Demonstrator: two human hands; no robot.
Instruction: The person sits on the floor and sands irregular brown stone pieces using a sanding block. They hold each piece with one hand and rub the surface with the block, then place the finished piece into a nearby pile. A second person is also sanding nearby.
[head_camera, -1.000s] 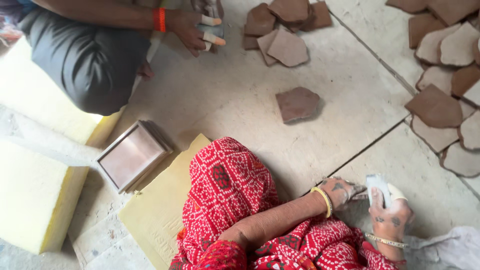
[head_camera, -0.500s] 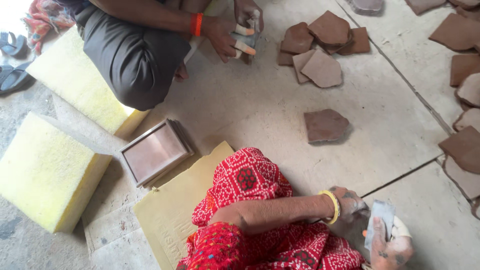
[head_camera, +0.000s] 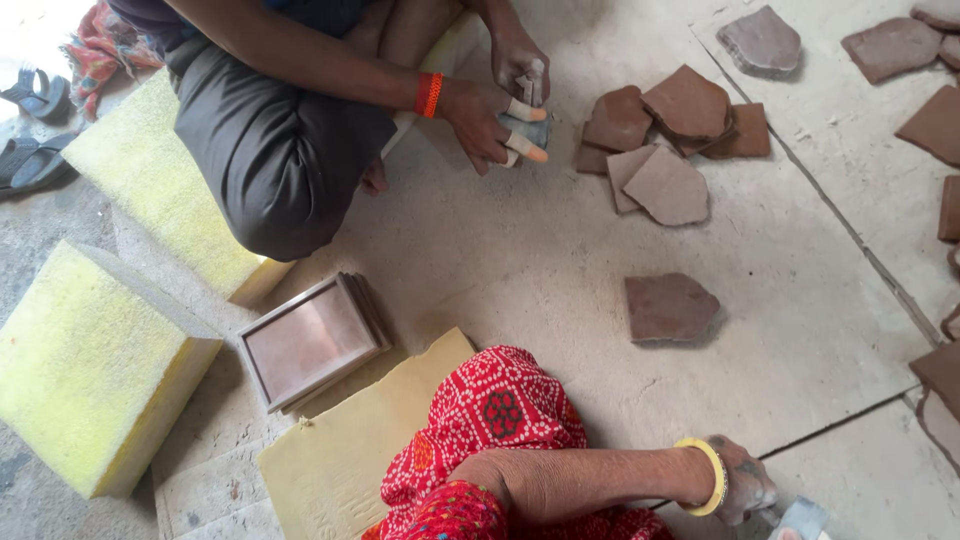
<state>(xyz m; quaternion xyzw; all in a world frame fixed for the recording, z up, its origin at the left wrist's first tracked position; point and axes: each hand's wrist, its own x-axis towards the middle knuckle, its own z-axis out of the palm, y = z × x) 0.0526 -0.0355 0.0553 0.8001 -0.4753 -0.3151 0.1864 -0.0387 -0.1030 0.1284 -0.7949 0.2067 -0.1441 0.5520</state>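
My left hand (head_camera: 742, 490), dusty and with a yellow bangle at the wrist, reaches over my red patterned knee (head_camera: 500, 410) to the floor seam at the bottom right. Its fingers are curled; whatever they hold is hidden. Just right of it, a pale grey piece (head_camera: 803, 518) sticks up at the frame's bottom edge, with only a fingertip of my right hand (head_camera: 786, 534) showing on it. A single flat brown stone piece (head_camera: 668, 308) lies on the concrete in front of me.
A crouching person opposite works a small piece (head_camera: 528, 128) with both hands, fingertips taped. Brown stone pieces (head_camera: 672, 130) are piled beside them, with more along the right edge (head_camera: 940, 125). A framed square slab (head_camera: 310, 340), yellow foam blocks (head_camera: 95, 370) and a yellow sheet (head_camera: 340, 460) sit to the left.
The view has swung up and left, so my hands have slid to the bottom edge and my right hand is almost cut off. The other person keeps handling their small piece.
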